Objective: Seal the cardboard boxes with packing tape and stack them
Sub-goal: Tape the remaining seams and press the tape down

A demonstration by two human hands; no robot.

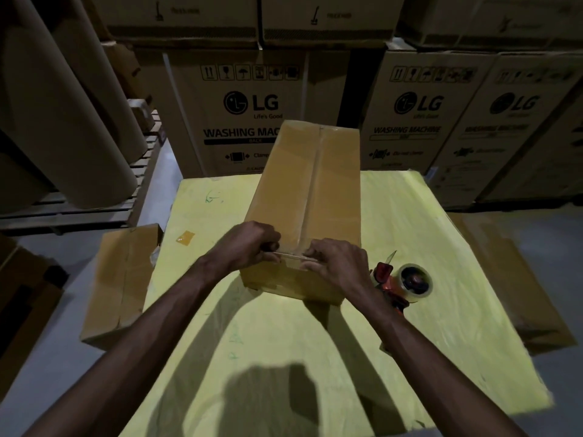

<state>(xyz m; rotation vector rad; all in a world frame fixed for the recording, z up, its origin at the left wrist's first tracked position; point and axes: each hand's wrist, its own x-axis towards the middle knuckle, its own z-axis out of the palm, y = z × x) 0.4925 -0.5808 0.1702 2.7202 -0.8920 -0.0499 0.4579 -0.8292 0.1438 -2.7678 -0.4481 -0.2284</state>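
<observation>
A long brown cardboard box (307,197) lies lengthwise on the yellow table (284,342), with clear tape along its centre seam. At its near end my left hand (249,244) and my right hand (337,263) each pinch one end of a short strip of clear tape (291,255), stretched across the seam just above the box's near top edge. A red tape dispenser (407,283) with a roll of clear tape lies on the table just right of my right hand.
A cardboard box (121,285) stands low at the table's left edge, and flat cardboard (520,288) lies at its right. Large washing machine cartons (239,115) are stacked behind. Big paper rolls (63,121) lean on a pallet at the left. A small tape scrap (186,238) sticks to the table.
</observation>
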